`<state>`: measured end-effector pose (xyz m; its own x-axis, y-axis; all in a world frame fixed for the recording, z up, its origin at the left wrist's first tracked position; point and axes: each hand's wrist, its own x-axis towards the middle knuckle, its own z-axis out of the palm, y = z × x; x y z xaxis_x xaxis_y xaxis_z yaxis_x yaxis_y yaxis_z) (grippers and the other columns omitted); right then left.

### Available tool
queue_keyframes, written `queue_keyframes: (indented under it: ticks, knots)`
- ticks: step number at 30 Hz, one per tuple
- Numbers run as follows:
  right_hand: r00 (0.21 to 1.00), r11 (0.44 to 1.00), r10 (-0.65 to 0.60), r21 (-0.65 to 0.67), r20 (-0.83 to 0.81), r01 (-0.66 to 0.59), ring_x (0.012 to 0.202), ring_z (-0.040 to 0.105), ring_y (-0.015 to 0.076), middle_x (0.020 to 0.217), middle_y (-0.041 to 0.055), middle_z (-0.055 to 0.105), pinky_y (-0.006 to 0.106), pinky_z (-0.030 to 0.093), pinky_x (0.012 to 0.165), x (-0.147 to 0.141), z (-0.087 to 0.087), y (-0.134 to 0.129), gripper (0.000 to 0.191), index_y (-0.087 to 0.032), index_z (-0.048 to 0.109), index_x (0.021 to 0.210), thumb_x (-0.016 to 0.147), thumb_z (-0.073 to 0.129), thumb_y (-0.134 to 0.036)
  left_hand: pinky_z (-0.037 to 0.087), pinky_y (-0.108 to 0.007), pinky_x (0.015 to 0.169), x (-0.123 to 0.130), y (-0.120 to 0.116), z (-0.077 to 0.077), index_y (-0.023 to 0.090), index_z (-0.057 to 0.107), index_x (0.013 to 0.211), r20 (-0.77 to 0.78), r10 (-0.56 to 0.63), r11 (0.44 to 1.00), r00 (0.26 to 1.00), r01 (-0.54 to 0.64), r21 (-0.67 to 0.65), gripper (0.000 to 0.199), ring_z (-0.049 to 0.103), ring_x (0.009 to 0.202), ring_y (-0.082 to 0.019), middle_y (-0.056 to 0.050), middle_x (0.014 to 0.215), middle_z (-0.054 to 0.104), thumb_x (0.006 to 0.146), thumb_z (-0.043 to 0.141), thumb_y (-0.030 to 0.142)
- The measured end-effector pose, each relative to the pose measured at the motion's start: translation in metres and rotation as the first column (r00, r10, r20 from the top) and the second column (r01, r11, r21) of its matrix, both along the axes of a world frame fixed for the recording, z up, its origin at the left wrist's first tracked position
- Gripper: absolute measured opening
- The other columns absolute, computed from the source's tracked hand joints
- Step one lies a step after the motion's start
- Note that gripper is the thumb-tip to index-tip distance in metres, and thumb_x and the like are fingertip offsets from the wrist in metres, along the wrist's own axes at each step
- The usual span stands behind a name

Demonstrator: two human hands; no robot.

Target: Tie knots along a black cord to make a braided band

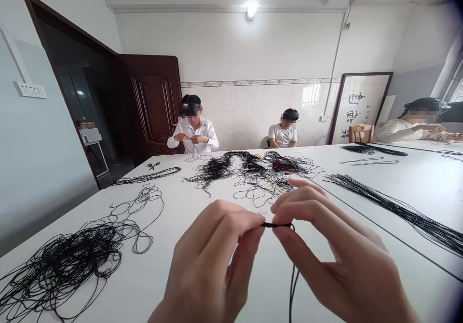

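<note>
A short braided piece of black cord (pixel 268 225) stretches level between my two hands above the white table. My left hand (pixel 213 255) pinches its left end between thumb and index finger. The thumb and fingertips of my right hand (pixel 336 250) close on the right part of it. From my right fingertips the cord bends over, and two loose black strands (pixel 293 284) hang down out of the frame. The ends inside my left fingers are hidden.
Tangled black cord (pixel 77 253) lies at the left of the table (pixel 152 279), more tangles (pixel 217 166) at its middle back. A long cord bundle (pixel 394 207) lies right, scissors (pixel 154 166) back left. Three people (pixel 195 132) sit around the far side.
</note>
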<state>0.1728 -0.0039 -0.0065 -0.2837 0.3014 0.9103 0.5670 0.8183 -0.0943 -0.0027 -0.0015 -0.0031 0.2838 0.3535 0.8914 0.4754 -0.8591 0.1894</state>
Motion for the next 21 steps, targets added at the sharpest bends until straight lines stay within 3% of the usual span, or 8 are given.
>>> queue_keyframes:
  ticks: [3,10,14,17,19,21]
  knots:
    - [1.0,1.0,0.023,-0.008,-0.009,-0.023,0.08,0.056,0.0112,0.082,-0.0004,0.058,0.038,0.041,0.101,0.0,0.0,-0.001,0.02,-0.018,0.052,0.096,0.087,0.055,0.0,0.051,-0.02,0.07,-0.002,0.0,0.0,0.021,0.058,0.098,-0.009,-0.021,0.999,1.0,0.022,0.028,0.026,0.062,0.076,-0.01,0.001,0.084,0.064,0.086,0.056,-0.002]
    - [0.998,0.999,0.051,0.015,-0.038,-0.05,0.076,0.058,0.0093,0.08,-0.0022,0.058,0.037,0.04,0.102,-0.001,0.0,-0.001,0.022,-0.018,0.053,0.094,0.085,0.056,0.002,0.051,-0.02,0.065,0.001,-0.002,0.0,0.022,0.06,0.094,0.016,-0.008,0.997,1.0,0.009,-0.075,0.019,0.062,0.071,-0.01,0.002,0.081,0.066,0.087,0.058,0.004]
    - [0.999,0.999,0.046,0.017,-0.028,-0.045,0.076,0.057,0.0102,0.081,-0.0013,0.058,0.038,0.042,0.1,0.0,-0.001,-0.001,0.024,-0.018,0.053,0.095,0.084,0.056,0.003,0.051,-0.02,0.068,-0.002,0.001,0.0,0.022,0.06,0.098,-0.009,-0.044,0.999,0.999,0.043,-0.023,0.024,0.063,0.075,-0.01,0.002,0.083,0.066,0.088,0.057,0.0]
    - [0.999,0.999,0.048,-0.001,-0.013,-0.048,0.076,0.056,0.0116,0.081,-0.0002,0.058,0.04,0.042,0.098,0.002,-0.001,-0.002,0.022,-0.018,0.052,0.094,0.084,0.055,0.001,0.052,-0.025,0.069,-0.006,0.003,-0.001,0.023,0.062,0.104,-0.09,-0.008,0.995,0.996,0.016,0.094,0.03,0.064,0.076,-0.014,-0.001,0.086,0.069,0.086,0.058,-0.001]
    - [0.998,0.996,0.066,-0.06,-0.01,-0.066,0.073,0.054,0.0122,0.078,-0.0001,0.057,0.039,0.045,0.092,0.006,0.0,-0.004,0.018,-0.019,0.051,0.091,0.085,0.053,-0.001,0.052,-0.028,0.067,-0.006,0.003,-0.003,0.024,0.065,0.106,-0.129,0.011,0.986,0.992,0.01,0.164,0.03,0.066,0.073,-0.017,-0.002,0.086,0.072,0.086,0.059,0.003]
    - [0.993,0.972,0.112,-0.205,-0.03,-0.115,0.068,0.054,0.0122,0.073,-0.0008,0.056,0.034,0.05,0.078,0.012,0.003,-0.007,0.015,-0.02,0.052,0.087,0.087,0.051,-0.005,0.053,-0.031,0.066,-0.005,0.0,-0.008,0.027,0.069,0.106,-0.098,-0.018,0.994,0.995,0.029,0.11,0.026,0.069,0.072,-0.019,-0.003,0.087,0.075,0.087,0.062,0.011]
